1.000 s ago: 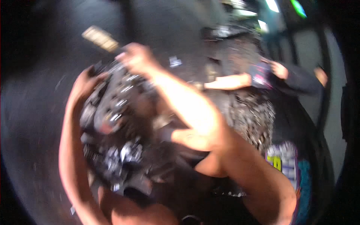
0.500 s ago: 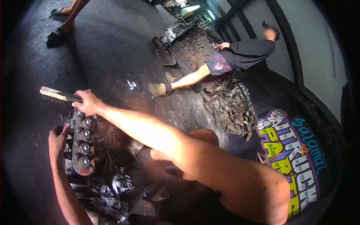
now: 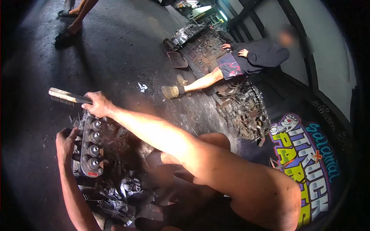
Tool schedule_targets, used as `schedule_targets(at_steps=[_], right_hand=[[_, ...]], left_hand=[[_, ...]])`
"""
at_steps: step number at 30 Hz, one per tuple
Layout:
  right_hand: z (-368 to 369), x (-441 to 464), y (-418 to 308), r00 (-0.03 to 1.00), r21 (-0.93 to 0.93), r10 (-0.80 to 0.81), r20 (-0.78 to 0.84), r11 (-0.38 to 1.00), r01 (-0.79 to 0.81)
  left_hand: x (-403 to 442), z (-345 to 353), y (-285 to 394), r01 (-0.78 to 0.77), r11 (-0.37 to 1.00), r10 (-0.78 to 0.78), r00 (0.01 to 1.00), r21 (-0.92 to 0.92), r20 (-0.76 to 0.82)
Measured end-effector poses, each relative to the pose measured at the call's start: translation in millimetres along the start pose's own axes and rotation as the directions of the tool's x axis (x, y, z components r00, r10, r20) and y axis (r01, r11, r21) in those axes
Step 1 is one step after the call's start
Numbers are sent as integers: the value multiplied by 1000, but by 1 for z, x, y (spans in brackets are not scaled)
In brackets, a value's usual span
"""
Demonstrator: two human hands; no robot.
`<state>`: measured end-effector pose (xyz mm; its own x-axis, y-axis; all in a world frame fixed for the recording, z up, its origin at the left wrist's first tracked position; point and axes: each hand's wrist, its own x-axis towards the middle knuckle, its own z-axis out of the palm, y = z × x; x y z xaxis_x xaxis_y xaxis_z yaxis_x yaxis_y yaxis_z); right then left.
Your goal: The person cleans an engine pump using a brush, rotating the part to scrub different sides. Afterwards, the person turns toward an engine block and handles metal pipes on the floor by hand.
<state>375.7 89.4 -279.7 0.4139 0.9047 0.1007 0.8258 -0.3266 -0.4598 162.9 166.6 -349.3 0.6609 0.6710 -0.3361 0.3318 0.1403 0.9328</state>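
My right hand (image 3: 98, 104) is closed round the dark handle of a wire brush (image 3: 63, 95), whose pale wooden back faces up and whose bristles point down. The brush is held out to the left, apart from the metal engine part (image 3: 88, 149) below it. That part has a row of several round metal pieces and a small red label near its lower end. At its left edge rests my left hand (image 3: 66, 142), thumb and fingers apart, with nothing visible in it. Crumpled, shiny dark material (image 3: 129, 186) lies beside the part's lower end.
A co-worker in dark clothes (image 3: 256, 57) sits at the upper right near an engine block (image 3: 204, 52). A pile of metal parts (image 3: 246, 113) lies right of centre. Another person's sandalled feet (image 3: 67, 32) stand at the upper left. A white scrap (image 3: 142, 87) is on the floor.
The blurred view has steadied and shifted. Since half a second ago, my hands and the brush keep nearly the same pose. The co-worker's hands have moved apart, and one rests near the lap.
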Motion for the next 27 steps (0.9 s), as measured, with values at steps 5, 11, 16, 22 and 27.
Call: schedule_targets(at_steps=[5, 11, 16, 22, 27], right_hand=[[-8, 1, -6, 995, 76, 51, 82, 995, -57], [-3, -4, -1, 997, 57, 57, 53, 997, -60], [-32, 1, -34, 931, 128, 237, 276, 951, -280], [-25, -2, -15, 962, 34, 159, 222, 985, -170], [-21, -1, -7, 989, 43, 3, 151, 999, -9]], left_hand=[[-7, 1, 10, -35, 969, 65, 991, -246, 114], [-27, -3, 47, -19, 998, 24, 997, 52, -78], [-10, 6, 9, -146, 967, 132, 988, -210, -80], [-26, -1, 46, -49, 999, 48, 995, -6, -85], [-16, 0, 24, -68, 996, 67, 998, 64, 16]])
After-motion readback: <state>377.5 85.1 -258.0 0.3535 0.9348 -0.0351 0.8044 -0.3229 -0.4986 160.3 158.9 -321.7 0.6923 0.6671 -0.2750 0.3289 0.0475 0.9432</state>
